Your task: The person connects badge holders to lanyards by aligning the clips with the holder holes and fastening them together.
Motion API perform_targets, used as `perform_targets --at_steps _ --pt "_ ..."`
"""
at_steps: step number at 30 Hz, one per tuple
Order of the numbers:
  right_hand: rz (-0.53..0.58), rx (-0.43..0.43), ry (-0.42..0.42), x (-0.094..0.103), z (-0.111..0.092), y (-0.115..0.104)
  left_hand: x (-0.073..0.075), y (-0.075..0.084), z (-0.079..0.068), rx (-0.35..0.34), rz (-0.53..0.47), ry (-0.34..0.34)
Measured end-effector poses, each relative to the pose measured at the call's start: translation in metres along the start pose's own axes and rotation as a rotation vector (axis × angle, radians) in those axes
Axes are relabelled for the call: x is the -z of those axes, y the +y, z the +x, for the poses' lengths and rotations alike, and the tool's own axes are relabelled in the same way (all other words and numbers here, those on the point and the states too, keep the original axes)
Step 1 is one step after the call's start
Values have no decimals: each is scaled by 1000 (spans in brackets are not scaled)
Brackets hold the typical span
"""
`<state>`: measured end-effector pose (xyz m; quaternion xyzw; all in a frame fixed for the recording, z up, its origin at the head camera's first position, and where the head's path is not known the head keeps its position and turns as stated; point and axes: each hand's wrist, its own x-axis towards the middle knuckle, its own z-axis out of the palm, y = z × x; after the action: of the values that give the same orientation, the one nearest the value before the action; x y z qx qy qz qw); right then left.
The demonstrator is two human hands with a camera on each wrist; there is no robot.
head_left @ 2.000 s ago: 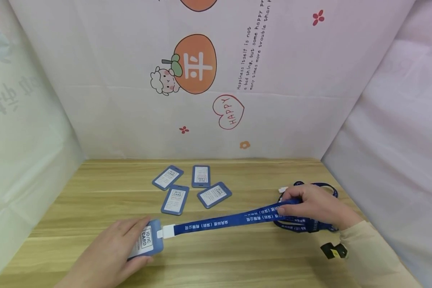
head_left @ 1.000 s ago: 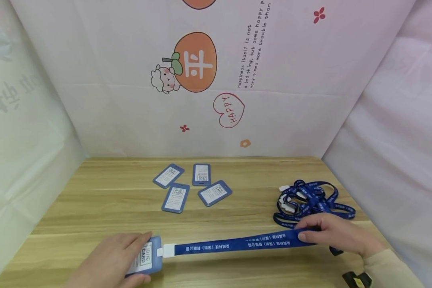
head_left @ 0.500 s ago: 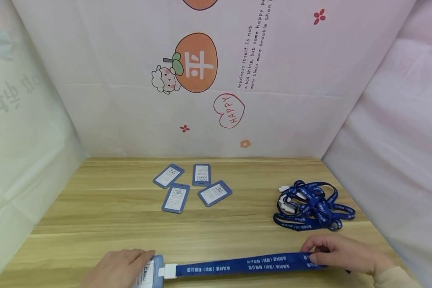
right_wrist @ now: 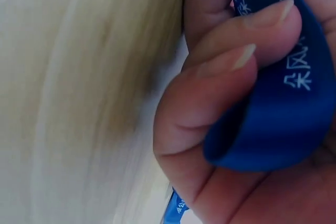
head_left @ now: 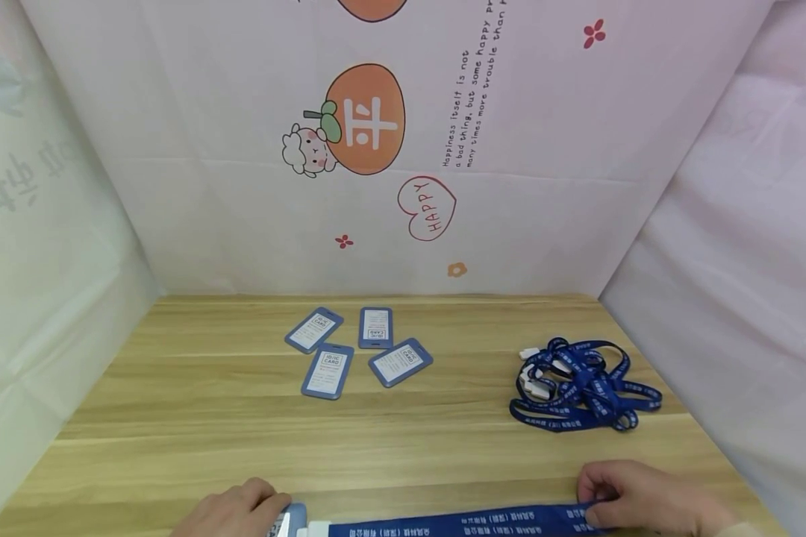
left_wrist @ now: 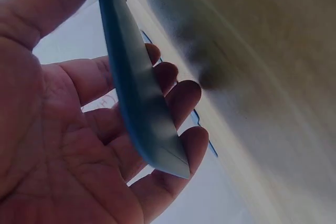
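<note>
At the bottom edge of the head view, my left hand (head_left: 238, 511) holds a blue badge holder (head_left: 295, 517) by its sides. The left wrist view shows that badge holder (left_wrist: 139, 85) edge-on between the thumb and curled fingers. A white clip (head_left: 318, 529) joins it to a blue printed lanyard (head_left: 457, 522), which runs taut to the right. My right hand (head_left: 651, 498) pinches the lanyard's far end. In the right wrist view the lanyard (right_wrist: 283, 124) loops through the curled fingers (right_wrist: 210, 87). The lower part of the badge holder is cut off in the head view.
Several blue badge holders (head_left: 327, 371) lie flat at the back middle of the wooden table (head_left: 195, 418). A tangled pile of blue lanyards (head_left: 587, 388) with white clips sits on the right. White printed cloth (head_left: 510, 224) walls the table at the back and both sides.
Both hands have drawn the badge holder and its lanyard toward the table's near edge. The right hand has also moved right, away from the lanyard pile, which is now uncovered.
</note>
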<state>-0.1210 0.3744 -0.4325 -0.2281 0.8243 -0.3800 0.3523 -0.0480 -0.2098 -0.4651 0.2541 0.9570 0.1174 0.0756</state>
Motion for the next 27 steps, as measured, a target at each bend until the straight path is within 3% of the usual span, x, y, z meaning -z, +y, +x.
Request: perform_targets --at_steps 5,12,27 --pt "-30 -24 40 -4 -3 0 -2 1 -1 -27 -1 35" --pt "-55 3 64 -8 -3 0 -3 1 -3 -60 79 77" --pt "-71 -59 73 -8 -2 2 -4 1 -3 -52 62 69"
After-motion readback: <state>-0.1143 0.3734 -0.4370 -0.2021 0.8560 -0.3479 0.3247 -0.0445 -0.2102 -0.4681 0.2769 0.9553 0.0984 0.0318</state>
